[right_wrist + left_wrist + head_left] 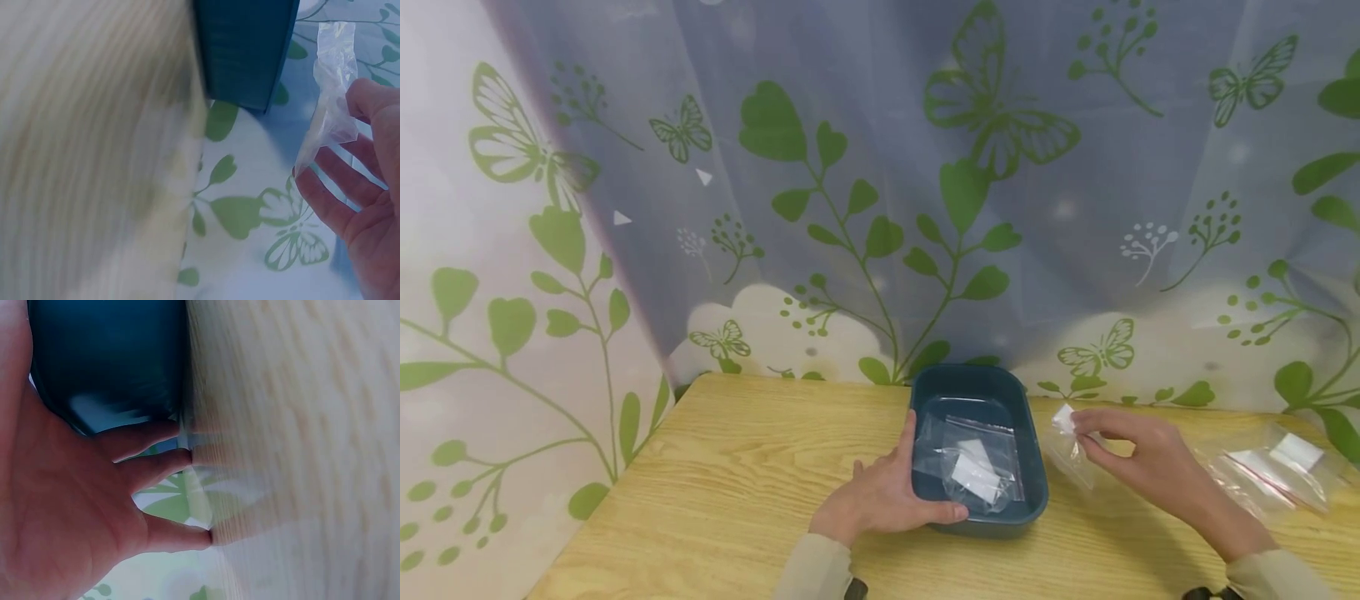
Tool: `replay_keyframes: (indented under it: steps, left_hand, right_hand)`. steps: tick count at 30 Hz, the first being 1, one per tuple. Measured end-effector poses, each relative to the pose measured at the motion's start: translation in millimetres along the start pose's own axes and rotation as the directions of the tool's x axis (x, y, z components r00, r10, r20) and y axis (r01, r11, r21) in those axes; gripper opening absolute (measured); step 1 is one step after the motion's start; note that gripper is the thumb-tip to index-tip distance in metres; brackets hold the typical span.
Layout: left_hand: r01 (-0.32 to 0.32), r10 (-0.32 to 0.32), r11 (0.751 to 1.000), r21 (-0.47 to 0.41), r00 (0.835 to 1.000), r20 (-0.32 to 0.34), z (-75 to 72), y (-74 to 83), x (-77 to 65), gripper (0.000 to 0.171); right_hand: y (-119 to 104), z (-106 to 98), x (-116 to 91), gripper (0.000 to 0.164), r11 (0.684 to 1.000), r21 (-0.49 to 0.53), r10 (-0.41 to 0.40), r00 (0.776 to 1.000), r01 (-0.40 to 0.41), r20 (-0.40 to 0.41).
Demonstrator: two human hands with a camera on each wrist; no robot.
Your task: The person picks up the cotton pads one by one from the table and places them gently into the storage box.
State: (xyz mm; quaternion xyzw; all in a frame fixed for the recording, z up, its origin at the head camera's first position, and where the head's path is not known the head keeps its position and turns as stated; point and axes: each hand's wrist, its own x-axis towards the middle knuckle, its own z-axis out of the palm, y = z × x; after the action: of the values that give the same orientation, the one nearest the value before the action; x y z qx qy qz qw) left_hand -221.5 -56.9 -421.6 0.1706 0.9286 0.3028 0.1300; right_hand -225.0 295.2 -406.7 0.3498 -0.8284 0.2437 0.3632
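A dark teal plastic bin [1033,467] stands on the wooden table, and clear zip bags [977,467] with white pieces lie inside it. My left hand [887,492] rests against the bin's near left side, thumb over the front rim and fingers spread along the wall. In the left wrist view several fingertips of that hand [81,494] reach down to the tabletop. To the right of the bin, my right hand [1138,450] pinches a small clear plastic bag [1071,446] with a white piece at its top. The bag [334,87] hangs crumpled from its fingers in the right wrist view.
More clear zip bags [1273,467] with white pieces lie on the table at the right, beyond my right wrist. Bare wood [737,467] stretches left of the bin. A patterned curtain [850,208] with leaves and butterflies hangs right behind the table's back edge.
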Motion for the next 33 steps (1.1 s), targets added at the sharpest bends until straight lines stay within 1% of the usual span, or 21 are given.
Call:
replay_keyframes:
  steps: [1, 4, 6, 8, 10, 11, 14, 15, 16, 18, 21, 22, 23, 33]
  left_hand:
    - [0.001, -0.001, 1.0, 0.003, 1.0, 0.0, -0.2, 0.1, -0.2, 0.138]
    - [0.005, -0.005, 1.0, 0.021, 1.0, -0.001, -1.1, 0.2, -0.7, 0.137]
    - [0.012, -0.011, 0.999, 0.038, 1.0, -0.004, -1.5, 0.1, -0.8, 0.137]
    - [0.021, -0.02, 0.998, 0.054, 1.0, -0.005, -1.8, -0.1, -0.8, 0.136]
    - [0.027, -0.026, 0.997, 0.069, 1.0, -0.01, -1.9, 0.0, -0.5, 0.136]
    - [0.03, -0.029, 0.997, 0.076, 0.999, -0.012, -1.7, 0.0, -0.1, 0.136]
    - [0.031, -0.029, 0.997, 0.077, 0.999, -0.016, -1.3, 0.7, 0.8, 0.137]
    - [0.029, -0.027, 0.997, 0.074, 0.999, -0.017, -0.9, 0.7, 1.1, 0.137]
    - [0.028, -0.027, 0.997, 0.067, 1.0, -0.015, -0.7, 1.2, 1.0, 0.138]
    - [0.02, -0.019, 0.998, 0.058, 1.0, -0.016, 0.2, 1.6, 1.1, 0.139]
    - [0.012, -0.012, 0.999, 0.046, 1.0, -0.019, 1.1, 2.2, 1.7, 0.142]
    - [0.012, -0.011, 0.999, 0.043, 1.0, -0.018, 1.3, 2.4, 1.8, 0.142]
    - [0.01, -0.01, 0.999, 0.043, 1.0, -0.018, 1.5, 2.5, 2.2, 0.142]
    - [0.027, -0.028, 0.998, 0.064, 1.0, 0.003, 1.2, 4.2, 3.1, 0.142]
  right_hand:
    - [-1.0, 0.7, 2.9, 0.031, 1.0, -0.002, -0.008, 1.0, 0.008, 0.003]
    - [-4.2, 3.4, 11.4, 0.026, 1.0, -0.011, -0.022, 1.0, 0.022, 0.009]
    - [-6.5, 6.0, 16.5, 0.028, 1.0, -0.016, -0.022, 1.0, 0.023, 0.01]
    - [-8.5, 8.9, 21.1, 0.037, 1.0, -0.02, -0.023, 1.0, 0.023, 0.009]
    - [-10.1, 12.5, 24.7, 0.038, 0.999, -0.016, -0.03, 1.0, 0.03, 0.002]
    - [-10.7, 14.3, 26.3, 0.036, 0.999, -0.011, -0.036, 0.999, 0.036, -0.002]
    - [-11.3, 19.7, 30.1, 0.016, 0.998, 0.018, -0.066, 0.998, 0.066, -0.022]
    - [-11.4, 21.5, 31.4, 0.012, 0.997, 0.031, -0.077, 0.997, 0.077, -0.027]
    - [-11.3, 22.9, 32.7, 0.01, 0.995, 0.047, -0.087, 0.996, 0.088, -0.027]
    - [-11.3, 25.9, 35.6, 0.013, 0.991, 0.075, -0.105, 0.994, 0.107, -0.026]
    - [-11.8, 29.8, 40.2, 0.035, 0.987, 0.107, -0.121, 0.993, 0.122, -0.014]
    - [-12.2, 30.9, 41.7, 0.04, 0.986, 0.107, -0.126, 0.992, 0.127, -0.013]
    - [-12.8, 32.0, 43.0, 0.042, 0.986, 0.104, -0.127, 0.992, 0.128, -0.011]
    - [-21.7, 43.8, 52.9, 0.038, 0.985, 0.105, -0.141, 0.99, 0.138, 0.025]
